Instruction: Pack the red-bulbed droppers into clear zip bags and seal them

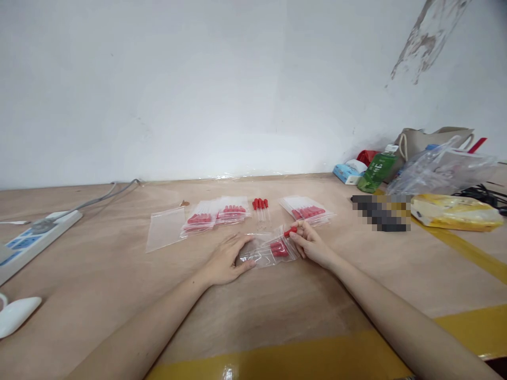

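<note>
A clear zip bag (263,259) lies on the table with several red-bulbed droppers (279,249) inside. My left hand (229,261) holds the bag's left end, thumb on the near side and fingers on the far side. At the bag's right end, my right hand (311,244) pinches a dropper (290,231) by its red bulb, its stem reaching into the bag. Just beyond lie several loose droppers (260,205) with clear stems. Filled bags form a pile (307,210) to the right and piles (200,217) to the left, beside a flat bag (166,228) with nothing visible in it.
A white power strip (35,240) with a grey cable and a white object (18,316) are at the left. On the right stand a green bottle (378,170), a tissue pack (348,172), a yellow-white packet (455,212) and a plastic bag (439,171). A white wall (198,89) borders the table's back.
</note>
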Demonstrator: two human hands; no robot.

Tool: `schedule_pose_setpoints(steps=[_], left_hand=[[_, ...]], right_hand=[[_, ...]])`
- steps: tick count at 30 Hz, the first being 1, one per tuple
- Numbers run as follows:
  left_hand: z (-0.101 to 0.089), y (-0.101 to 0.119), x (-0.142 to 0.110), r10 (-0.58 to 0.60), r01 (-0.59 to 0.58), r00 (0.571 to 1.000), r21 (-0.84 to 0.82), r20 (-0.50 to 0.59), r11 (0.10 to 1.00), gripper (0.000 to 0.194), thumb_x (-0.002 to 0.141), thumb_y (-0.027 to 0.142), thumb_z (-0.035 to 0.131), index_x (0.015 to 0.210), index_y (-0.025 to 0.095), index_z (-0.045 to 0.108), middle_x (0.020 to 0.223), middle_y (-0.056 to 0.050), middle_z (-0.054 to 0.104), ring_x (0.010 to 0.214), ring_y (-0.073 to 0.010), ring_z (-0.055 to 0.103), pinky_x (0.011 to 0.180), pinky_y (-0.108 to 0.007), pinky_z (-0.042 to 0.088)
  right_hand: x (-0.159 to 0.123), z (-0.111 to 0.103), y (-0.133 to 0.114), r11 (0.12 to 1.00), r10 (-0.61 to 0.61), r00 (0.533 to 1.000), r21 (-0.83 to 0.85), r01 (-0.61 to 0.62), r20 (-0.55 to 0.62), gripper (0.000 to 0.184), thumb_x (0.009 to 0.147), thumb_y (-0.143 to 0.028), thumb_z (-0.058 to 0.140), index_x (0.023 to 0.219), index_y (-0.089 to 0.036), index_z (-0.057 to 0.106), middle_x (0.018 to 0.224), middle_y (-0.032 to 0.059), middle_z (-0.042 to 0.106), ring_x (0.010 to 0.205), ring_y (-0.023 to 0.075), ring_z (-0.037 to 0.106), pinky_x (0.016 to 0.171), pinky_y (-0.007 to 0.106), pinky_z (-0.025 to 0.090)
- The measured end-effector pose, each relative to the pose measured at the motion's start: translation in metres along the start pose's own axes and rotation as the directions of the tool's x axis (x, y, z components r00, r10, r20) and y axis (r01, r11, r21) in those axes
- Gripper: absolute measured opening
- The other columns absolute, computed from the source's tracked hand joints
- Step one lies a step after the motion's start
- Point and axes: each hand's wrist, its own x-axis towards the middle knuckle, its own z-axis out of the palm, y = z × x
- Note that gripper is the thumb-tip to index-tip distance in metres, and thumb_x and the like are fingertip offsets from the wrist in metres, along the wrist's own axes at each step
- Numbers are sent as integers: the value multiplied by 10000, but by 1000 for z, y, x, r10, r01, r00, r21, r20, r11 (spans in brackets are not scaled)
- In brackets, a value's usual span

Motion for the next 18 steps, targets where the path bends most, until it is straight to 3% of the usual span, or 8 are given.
schedule_pose_setpoints(steps=[4, 8, 14, 18], left_hand=[[0, 1, 1, -6, 6, 1000, 9, 1, 1000, 518, 821, 430, 512, 1271, 219, 366, 1253, -80, 481, 1151, -238, 438, 998, -425, 328], [-1, 1, 1, 4, -4, 1000, 9, 7, 1000, 511, 825, 422, 507, 1274, 219, 369, 1275, -79, 466, 1167, -236, 427, 1002, -420, 327], [0, 1, 1, -3, 3, 1000, 19, -5, 1000, 511, 820, 430, 515, 1268, 221, 385, 1272, -75, 471, 1175, -239, 416, 1010, -422, 313], [0, 1, 1, 4, -5, 1000, 24, 6, 1000, 505, 823, 423, 510, 1260, 202, 386, 1258, -86, 480, 1159, -232, 429, 1009, -421, 316]], right_hand=[[5, 5, -1, 993, 51, 998, -105, -55, -40, 301, 665, -406, 618, 828, -182, 501, 690, -18, 615, 416, 66, 475, 376, 186, 350], [10, 10, 2, 990, 21, 994, -138, -35, -103, 298, 623, -384, 646, 784, -138, 593, 740, 53, 653, 609, 140, 590, 547, 256, 468], [11, 11, 3, 952, 32, 950, -281, -124, -310, 299, 615, -382, 638, 787, -166, 524, 559, -25, 559, 420, 104, 496, 374, 216, 387], [14, 9, 7, 913, 13, 943, -381, -148, -334, 233, 621, -360, 626, 680, -176, 496, 505, -31, 527, 384, 93, 468, 352, 203, 367]])
